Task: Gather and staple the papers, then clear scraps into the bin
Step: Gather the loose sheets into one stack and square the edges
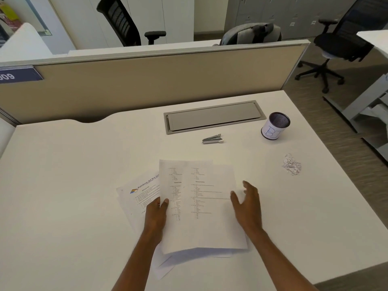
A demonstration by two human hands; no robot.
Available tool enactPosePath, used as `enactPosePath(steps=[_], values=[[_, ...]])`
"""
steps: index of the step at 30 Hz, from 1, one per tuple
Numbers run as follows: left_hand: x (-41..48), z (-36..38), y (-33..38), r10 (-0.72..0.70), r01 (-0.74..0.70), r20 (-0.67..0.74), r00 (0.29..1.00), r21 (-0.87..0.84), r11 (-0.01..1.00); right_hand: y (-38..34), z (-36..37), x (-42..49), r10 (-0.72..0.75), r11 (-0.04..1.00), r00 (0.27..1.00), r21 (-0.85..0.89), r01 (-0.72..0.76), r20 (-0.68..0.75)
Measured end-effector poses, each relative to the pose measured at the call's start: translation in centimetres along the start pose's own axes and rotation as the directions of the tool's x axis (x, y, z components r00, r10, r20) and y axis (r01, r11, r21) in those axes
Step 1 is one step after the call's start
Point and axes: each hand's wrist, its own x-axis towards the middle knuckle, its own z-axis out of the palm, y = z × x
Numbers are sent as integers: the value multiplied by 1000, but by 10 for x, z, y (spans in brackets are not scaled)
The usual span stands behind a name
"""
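Note:
Several printed white papers (199,204) lie fanned on the white desk in front of me. My left hand (157,213) pinches the left edge of the top sheets, lifting them slightly. At the papers' right edge my right hand (247,204) hovers with fingers spread, holding nothing. Another sheet with a colourful letterhead (142,192) sticks out underneath to the left. A small silver stapler (212,139) rests beyond the papers. Torn paper scraps (291,164) form a little pile at the right. The bin (275,126), a mesh cup wrapped in a white label, stands behind the scraps.
A grey cable hatch (214,116) is set into the desk (73,185) behind the stapler. A beige partition (147,80) closes the far edge. The desk's right edge drops to the floor, where a black office chair (340,45) stands.

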Motion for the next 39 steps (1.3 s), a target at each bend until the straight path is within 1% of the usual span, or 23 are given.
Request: enactPosePath(steps=[1,3,6,8,11,13,17,20,25,26,29,31,35,37,39], values=[[-1,-1,1,-8,8,4,1000,-31,999,1,-7,5,55,998,998,40,-55,12],[-5,-3,5,-16,19,26,1000,-88,996,3,-19,13,145,982,986,112,-154,82],[-6,-6,7,-10,19,61,998,-144,989,5,-26,21,273,933,932,171,-316,237],[-8,-8,7,1,14,87,996,-179,984,10,-26,23,309,903,902,204,-378,302],[-12,-10,8,17,7,110,994,-213,977,15,-26,24,293,890,894,246,-385,340],[-13,-10,9,23,3,113,993,-223,975,11,-31,22,256,871,898,317,-374,357],[-15,-12,12,66,-34,130,989,-237,971,-1,-38,21,187,871,924,378,-313,334],[-20,-11,15,102,-68,175,979,-190,979,-16,-38,20,150,864,928,410,-291,342],[-22,-5,17,135,-96,225,965,-177,979,-37,-28,9,128,816,943,507,-276,307],[-24,-4,19,136,-94,234,963,-183,979,-39,-27,8,141,791,938,533,-300,318],[-30,-2,25,129,-81,247,960,-194,978,-45,-27,6,185,668,885,605,-433,428],[-33,-3,27,133,-84,255,958,-197,977,-47,-27,4,196,635,863,610,-474,466],[-38,-5,30,142,-84,239,961,-237,968,-46,-28,0,139,646,859,613,-456,492],[-42,-5,31,131,-69,246,960,-246,967,-47,-28,-2,128,659,872,617,-431,473],[-46,-4,34,161,-104,271,949,-212,972,-50,-30,-4,117,664,889,631,-401,442]])
